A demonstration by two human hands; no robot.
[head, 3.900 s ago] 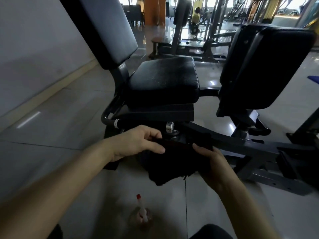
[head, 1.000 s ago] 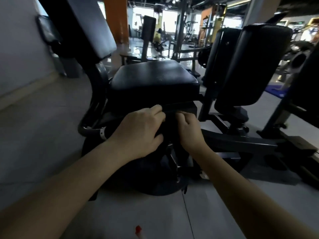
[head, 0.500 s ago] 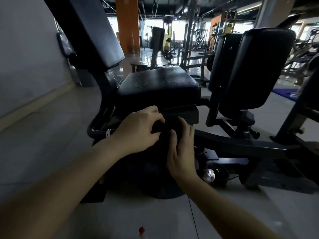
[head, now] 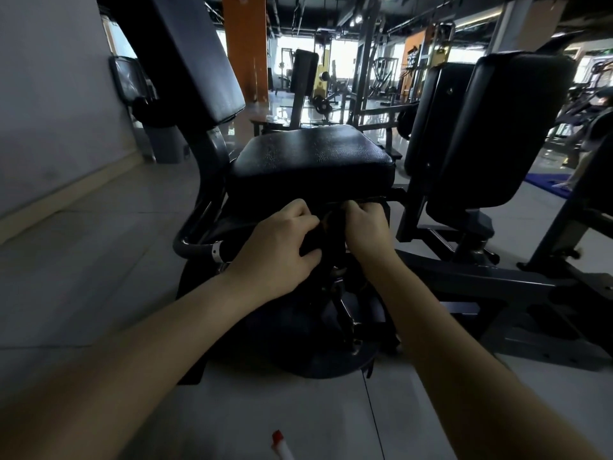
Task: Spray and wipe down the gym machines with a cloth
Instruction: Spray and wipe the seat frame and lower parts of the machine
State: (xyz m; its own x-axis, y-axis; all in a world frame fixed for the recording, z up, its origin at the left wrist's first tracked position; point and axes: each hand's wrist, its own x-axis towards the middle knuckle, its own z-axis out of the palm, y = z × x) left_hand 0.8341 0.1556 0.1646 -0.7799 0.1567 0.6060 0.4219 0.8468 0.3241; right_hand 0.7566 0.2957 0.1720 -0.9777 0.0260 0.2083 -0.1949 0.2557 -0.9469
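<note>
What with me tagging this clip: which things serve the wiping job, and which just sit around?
Job: left hand and right hand gripping black cloth; seat pad; spray bottle on floor.
Around: orange pillar; background machines; blue mat.

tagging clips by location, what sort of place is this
A gym, most likely: a padded machine seat right in front, a tall back pad beside it, and metal racks farther back.
</note>
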